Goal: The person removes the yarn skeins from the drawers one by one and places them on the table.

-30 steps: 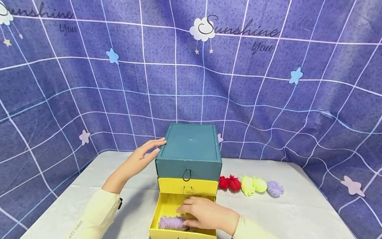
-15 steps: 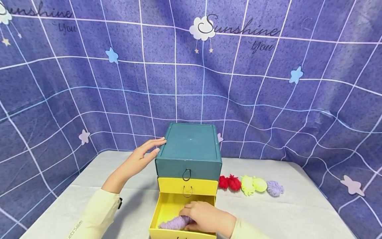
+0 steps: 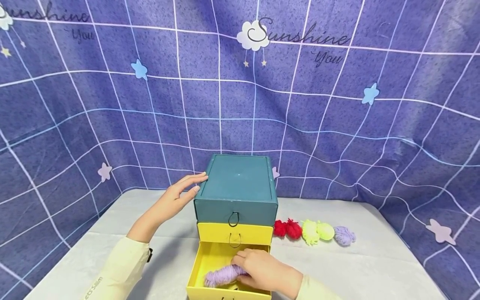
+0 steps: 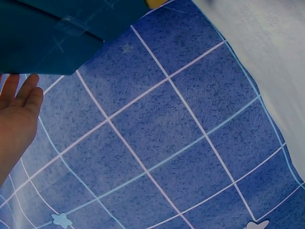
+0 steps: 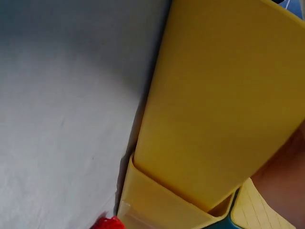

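Note:
My right hand [image 3: 264,271] reaches into the pulled-out bottom yellow drawer [image 3: 202,260] and grips one end of a purple skein of yarn [image 3: 224,276]. The skein lies slanted inside, its left end nearer the drawer's front. In the right wrist view the drawer's outer side wall [image 5: 219,95] covers most of the hand. My left hand [image 3: 178,196] rests its fingers, extended, on the left upper edge of the teal top drawer box [image 3: 238,177]. In the left wrist view the left hand [image 4: 19,114] touches the teal box [image 4: 47,38].
A closed yellow drawer [image 3: 217,233] with a loop pull sits between the teal box and the bottom drawer. To the right on the white table [image 3: 360,271] lie red yarn balls [image 3: 293,229], lime-yellow yarn balls [image 3: 310,232] and a purple yarn ball [image 3: 344,236]. A purple grid-patterned cloth [image 3: 225,100] hangs behind.
The right hand has closed on the purple skein and shifted it a little to the right, tilting its right end up. The left hand stays at the teal box.

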Tool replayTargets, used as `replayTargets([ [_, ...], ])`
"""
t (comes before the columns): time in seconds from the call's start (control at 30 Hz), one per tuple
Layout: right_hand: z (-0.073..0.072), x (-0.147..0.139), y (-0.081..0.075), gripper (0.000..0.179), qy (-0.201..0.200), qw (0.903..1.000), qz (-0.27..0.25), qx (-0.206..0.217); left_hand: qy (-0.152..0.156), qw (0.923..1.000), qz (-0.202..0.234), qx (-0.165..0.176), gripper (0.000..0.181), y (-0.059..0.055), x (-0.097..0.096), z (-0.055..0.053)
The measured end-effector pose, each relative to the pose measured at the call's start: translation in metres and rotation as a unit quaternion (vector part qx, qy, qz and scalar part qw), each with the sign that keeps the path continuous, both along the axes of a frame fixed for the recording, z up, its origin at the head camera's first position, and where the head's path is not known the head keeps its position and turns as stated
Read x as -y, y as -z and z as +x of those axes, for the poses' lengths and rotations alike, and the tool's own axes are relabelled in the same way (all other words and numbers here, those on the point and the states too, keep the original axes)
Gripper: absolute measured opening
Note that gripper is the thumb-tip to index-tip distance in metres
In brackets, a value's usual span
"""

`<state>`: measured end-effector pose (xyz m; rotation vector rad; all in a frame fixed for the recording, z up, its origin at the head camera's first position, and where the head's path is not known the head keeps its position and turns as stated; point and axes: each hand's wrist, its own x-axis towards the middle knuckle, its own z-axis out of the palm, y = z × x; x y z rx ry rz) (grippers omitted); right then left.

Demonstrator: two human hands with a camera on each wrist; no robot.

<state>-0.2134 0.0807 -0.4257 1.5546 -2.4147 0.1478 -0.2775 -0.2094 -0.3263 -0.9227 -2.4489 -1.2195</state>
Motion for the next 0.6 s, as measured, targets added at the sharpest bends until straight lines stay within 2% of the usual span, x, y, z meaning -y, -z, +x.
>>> replayTargets([
  [0.2, 0.003, -0.009, -0.004, 0.023, -0.002, 0.9997, -0.022, -0.014, 0.0, 1.0, -0.001, -0.003, 0.037, -0.001, 0.0, 0.0],
  [0.6, 0.012, -0.042, -0.02, 0.028, 0.031, 0.9966, -0.072, -0.024, -0.002, 1.0, -0.006, -0.006, 0.037, 0.0, 0.001, 0.001],
])
